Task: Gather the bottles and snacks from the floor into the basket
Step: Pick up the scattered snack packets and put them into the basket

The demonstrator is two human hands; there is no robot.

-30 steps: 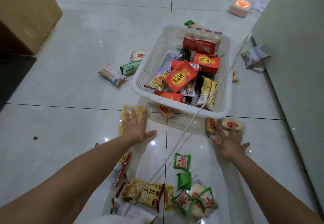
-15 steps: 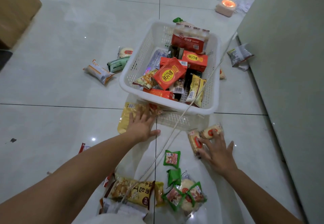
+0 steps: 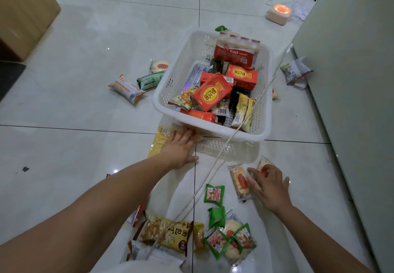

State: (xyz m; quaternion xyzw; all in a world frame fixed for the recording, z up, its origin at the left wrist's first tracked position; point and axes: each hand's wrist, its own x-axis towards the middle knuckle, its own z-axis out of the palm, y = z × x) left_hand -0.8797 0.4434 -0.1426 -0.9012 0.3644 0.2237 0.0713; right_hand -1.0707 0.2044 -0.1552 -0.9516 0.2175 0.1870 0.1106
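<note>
Head view: we are working at the near rim of the white basket (image 3: 213, 128), which is holding cartons (image 3: 213, 95), a bottle pack (image 3: 234, 53) and packets (image 3: 243, 110). We are laying our left hand (image 3: 180, 145) flat, fingers straight and spread, on the yellow packet (image 3: 157, 144) lying just before the basket. We are resting our right hand (image 3: 269, 185), fingers loosely spread and gripping nothing yet, on two wrapped bread snacks (image 3: 239, 182). These are lying under and left of its fingertips, between the hand and the basket, the clearer one with its long axis running away from us. The right hand is nearer, so we are judging the coming move as a close-and-lift, forward and slightly left over the rim.
</note>
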